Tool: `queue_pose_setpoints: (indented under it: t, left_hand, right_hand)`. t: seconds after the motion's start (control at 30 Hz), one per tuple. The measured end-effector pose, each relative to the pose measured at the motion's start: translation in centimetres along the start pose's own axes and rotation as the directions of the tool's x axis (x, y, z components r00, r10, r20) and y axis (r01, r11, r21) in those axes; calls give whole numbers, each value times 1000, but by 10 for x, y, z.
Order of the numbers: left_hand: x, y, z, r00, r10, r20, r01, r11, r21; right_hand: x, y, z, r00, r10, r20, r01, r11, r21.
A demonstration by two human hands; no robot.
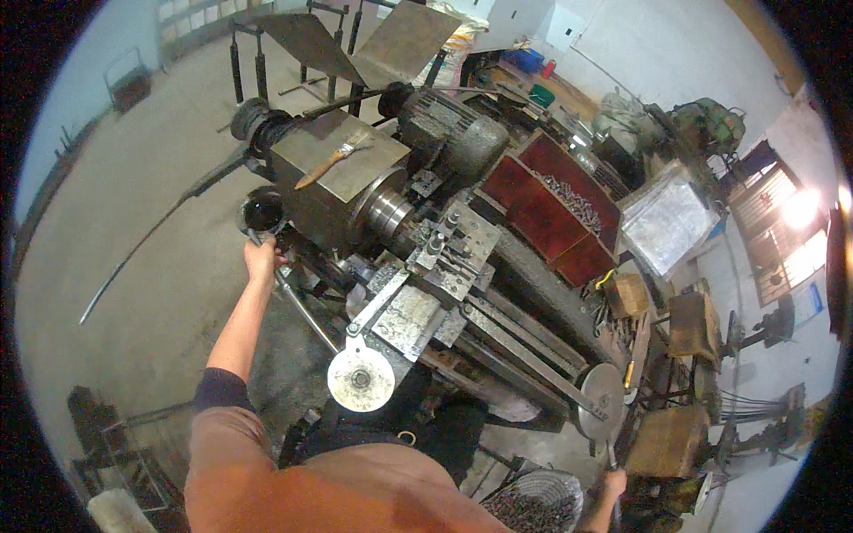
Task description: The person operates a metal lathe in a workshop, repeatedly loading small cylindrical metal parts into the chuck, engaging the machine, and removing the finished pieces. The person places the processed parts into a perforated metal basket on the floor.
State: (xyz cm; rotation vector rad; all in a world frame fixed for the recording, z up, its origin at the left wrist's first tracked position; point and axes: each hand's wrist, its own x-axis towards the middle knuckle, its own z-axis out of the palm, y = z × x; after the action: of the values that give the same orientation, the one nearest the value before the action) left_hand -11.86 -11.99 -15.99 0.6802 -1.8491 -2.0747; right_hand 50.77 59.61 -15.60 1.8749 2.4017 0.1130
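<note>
My left hand is closed round a grey handle just below a round, dark-filled cup, left of a small lathe. A metal rod runs from near that hand toward a pale round disc on the lathe's front. At the lower right, my right hand grips a lever handle below a grey disc at the lathe's end. Between the hands lies the tool slide with its clamped tooling. The cylindrical chuck faces it.
A wooden-handled brush lies on the headstock cover. Behind the lathe are a motor and a red tray with small metal parts. A basket of dark pieces stands near my right arm. Wooden blocks sit at the right.
</note>
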Motion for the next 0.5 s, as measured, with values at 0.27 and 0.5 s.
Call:
queue_pose_setpoints:
  t: [0.27,0.5]
  left_hand:
    - [-4,-11,12,1000,-18,-20,18,1000,-3]
    - [-2,-3,9,999,-49,-20,51,993,110]
  right_hand:
    - [-111,-40,-9,961,239,-136,-231,970,71]
    - [-122,-43,-2,956,242,-165,-226,968,107]
